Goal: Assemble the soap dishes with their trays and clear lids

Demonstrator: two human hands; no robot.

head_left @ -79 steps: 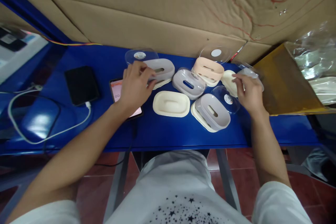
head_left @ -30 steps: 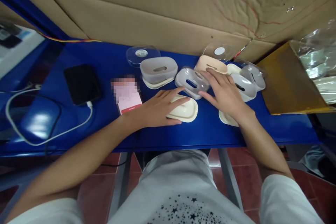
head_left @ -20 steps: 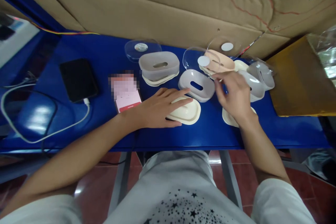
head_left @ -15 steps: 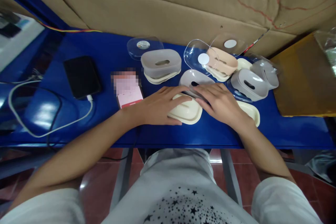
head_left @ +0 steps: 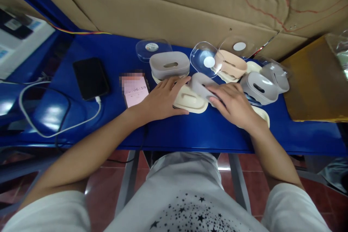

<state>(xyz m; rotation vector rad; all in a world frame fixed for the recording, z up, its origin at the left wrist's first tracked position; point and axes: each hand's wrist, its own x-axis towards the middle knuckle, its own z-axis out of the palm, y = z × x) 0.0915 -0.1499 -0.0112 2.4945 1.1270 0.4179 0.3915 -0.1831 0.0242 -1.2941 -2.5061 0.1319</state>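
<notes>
Grey oval slotted plastic tub [head_left: 198, 80], flat half a second ago, now tilted, pinched by right hand [head_left: 236, 106]; left hand [head_left: 157, 103] spread against cream oval plastic base [head_left: 195, 105].

Right hand [head_left: 231, 105] gripping tilted gray tray [head_left: 202, 85], left hand [head_left: 160, 101] at cream tray [head_left: 191, 99]

The grey case [head_left: 201, 84] now tilts up in the right hand [head_left: 234, 104].
</notes>
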